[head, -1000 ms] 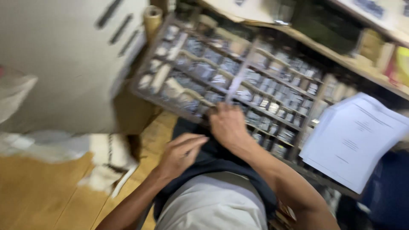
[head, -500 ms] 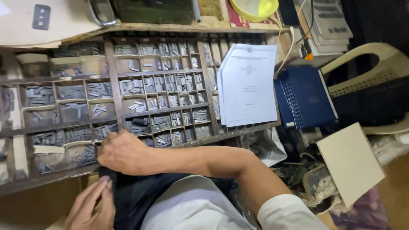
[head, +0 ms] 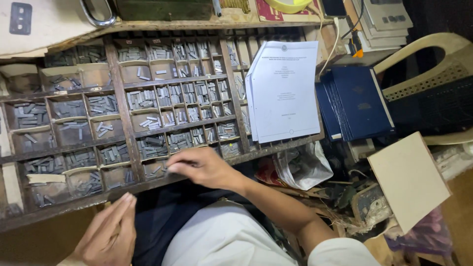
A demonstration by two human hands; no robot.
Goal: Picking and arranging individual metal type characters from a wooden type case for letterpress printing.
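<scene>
A wooden type case (head: 125, 106) with many small compartments of grey metal type pieces (head: 152, 146) leans in front of me. My right hand (head: 202, 167) reaches over the case's front rail, its fingertips drawn together at a bottom-row compartment. Motion blur hides whether it holds a piece. My left hand (head: 108, 236) hovers low at the left below the case, fingers straight and together, palm hidden, with nothing seen in it. My lap, in dark and white cloth (head: 217, 236), lies under both arms.
A stack of white printed sheets (head: 286, 91) rests on the case's right end. Dark blue bound books (head: 357, 103) stand beside it, then a beige plastic chair (head: 433, 74). A tan board (head: 409, 180), a crumpled plastic bag (head: 300, 165) and clutter lie lower right.
The view has swung and steadied over the case. My right hand has slid right along the case's front rail; my left hand stays low at the left.
</scene>
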